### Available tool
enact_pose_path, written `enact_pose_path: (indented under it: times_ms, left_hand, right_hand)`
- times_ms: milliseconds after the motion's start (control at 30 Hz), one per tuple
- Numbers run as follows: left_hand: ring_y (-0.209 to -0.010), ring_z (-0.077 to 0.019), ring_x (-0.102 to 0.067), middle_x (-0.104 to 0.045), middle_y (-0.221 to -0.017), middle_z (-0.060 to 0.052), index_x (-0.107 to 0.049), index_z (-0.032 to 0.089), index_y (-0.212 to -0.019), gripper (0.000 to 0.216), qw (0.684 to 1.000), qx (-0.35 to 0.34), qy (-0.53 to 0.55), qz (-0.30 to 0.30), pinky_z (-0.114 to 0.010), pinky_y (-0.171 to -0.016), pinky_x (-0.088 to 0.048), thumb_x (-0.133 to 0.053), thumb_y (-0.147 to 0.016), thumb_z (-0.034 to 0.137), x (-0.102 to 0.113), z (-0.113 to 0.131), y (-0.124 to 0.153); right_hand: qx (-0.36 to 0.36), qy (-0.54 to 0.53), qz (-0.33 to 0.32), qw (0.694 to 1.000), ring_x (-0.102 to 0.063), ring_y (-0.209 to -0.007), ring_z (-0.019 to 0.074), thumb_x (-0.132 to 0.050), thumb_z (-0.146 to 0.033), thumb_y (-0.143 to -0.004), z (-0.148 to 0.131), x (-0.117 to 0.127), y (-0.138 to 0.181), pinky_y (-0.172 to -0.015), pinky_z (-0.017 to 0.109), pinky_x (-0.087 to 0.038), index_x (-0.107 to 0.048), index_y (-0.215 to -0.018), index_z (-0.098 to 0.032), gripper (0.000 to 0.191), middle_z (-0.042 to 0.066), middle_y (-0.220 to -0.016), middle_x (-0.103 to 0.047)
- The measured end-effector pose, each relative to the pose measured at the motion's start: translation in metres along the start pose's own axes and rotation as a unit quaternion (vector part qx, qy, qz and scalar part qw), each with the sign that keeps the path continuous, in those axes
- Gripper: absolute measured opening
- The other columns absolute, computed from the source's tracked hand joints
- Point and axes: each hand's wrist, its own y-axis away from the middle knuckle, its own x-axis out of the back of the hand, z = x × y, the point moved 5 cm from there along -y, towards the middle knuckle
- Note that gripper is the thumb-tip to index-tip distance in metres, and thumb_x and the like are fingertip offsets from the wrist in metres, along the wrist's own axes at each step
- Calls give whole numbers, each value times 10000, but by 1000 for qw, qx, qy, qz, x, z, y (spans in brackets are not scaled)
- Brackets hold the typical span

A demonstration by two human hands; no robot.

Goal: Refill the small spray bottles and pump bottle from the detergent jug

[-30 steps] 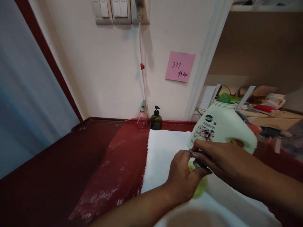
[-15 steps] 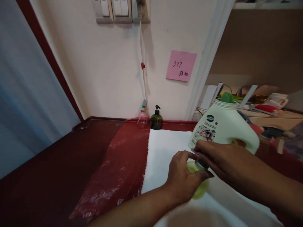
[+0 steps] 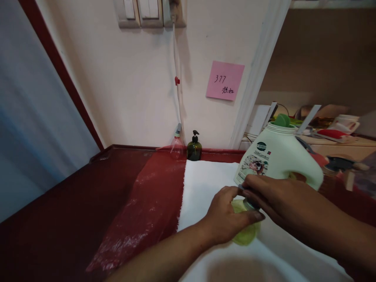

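A round, see-through yellow-green bottle (image 3: pixel 247 234) stands on a white cloth (image 3: pixel 205 180). My left hand (image 3: pixel 225 217) wraps round its upper part, with the thumb across the front. On top of the bottle is a grey cap (image 3: pixel 249 204), mostly hidden by my right hand (image 3: pixel 264 194), whose fingers are closed over it. Just behind my hands stands a large pale green jug (image 3: pixel 282 156) with a label, a side handle and a green piece (image 3: pixel 282 120) in its open neck.
Against the wall stand a dark green pump bottle (image 3: pixel 194 148) and a clear spray bottle (image 3: pixel 176 148). Red plastic film (image 3: pixel 147 196) covers part of the dark red table (image 3: pixel 73 207). A white cord (image 3: pixel 175 58) hangs from the socket. Various items lie on the shelf at right.
My left hand has shifted very slightly on the bottle. My right hand stays closed over the cap, and the other things stand as before.
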Motion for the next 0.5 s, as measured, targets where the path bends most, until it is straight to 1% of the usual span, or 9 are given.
enact_pose_path:
  times_ms: [100, 200, 267, 367, 433, 500]
  left_hand:
    - [-974, -277, -616, -697, -999, -60, -637, 188, -901, 435, 997, 40, -13, 63, -407, -873, -468, -884, -631, 424, -1, 3, 2]
    - [-945, -281, -610, -692, -951, -67, -621, 189, -836, 434, 995, 49, -33, 83, -404, -836, -462, -878, -629, 472, -1, 7, 3]
    - [-937, -280, -615, -699, -934, -65, -641, 186, -834, 415, 996, 41, -30, 76, -403, -835, -465, -874, -638, 467, 0, 8, 3]
    - [-929, -259, -635, -720, -933, -52, -670, 178, -849, 343, 998, 14, -10, 56, -391, -860, -472, -858, -684, 413, 1, 10, 1]
    - [-937, -248, -648, -732, -947, -48, -685, 171, -862, 308, 999, 3, 14, 37, -379, -877, -479, -850, -706, 379, 1, 7, 0]
    - [-943, -245, -656, -739, -960, -51, -697, 165, -886, 308, 999, 6, 51, 14, -372, -878, -491, -844, -719, 378, -2, 3, 0]
  right_hand:
    - [14, 9, 16, 1000, -618, -489, 239, -376, -324, -1052, -2, 1, 1, -467, 252, -233, -453, -866, -262, 210, -23, -675, -639]
    - [22, 14, 29, 999, -608, -473, 237, -385, -317, -1055, -2, 1, 0, -467, 254, -231, -428, -857, -265, 209, -27, -662, -631]
    - [27, 13, 30, 999, -600, -471, 231, -384, -328, -1059, -2, 0, 0, -469, 257, -237, -416, -856, -267, 214, -31, -666, -626]
    - [31, 6, 26, 999, -604, -487, 223, -372, -342, -1064, 0, -1, 1, -473, 256, -255, -413, -867, -266, 215, -32, -681, -622]
    - [31, -1, 17, 999, -627, -519, 226, -370, -337, -1063, 1, -2, 2, -481, 259, -280, -418, -876, -265, 206, -27, -701, -628]
    - [28, -3, 9, 1000, -638, -531, 233, -370, -328, -1060, 1, -3, 2, -485, 266, -297, -422, -879, -265, 199, -24, -709, -631]
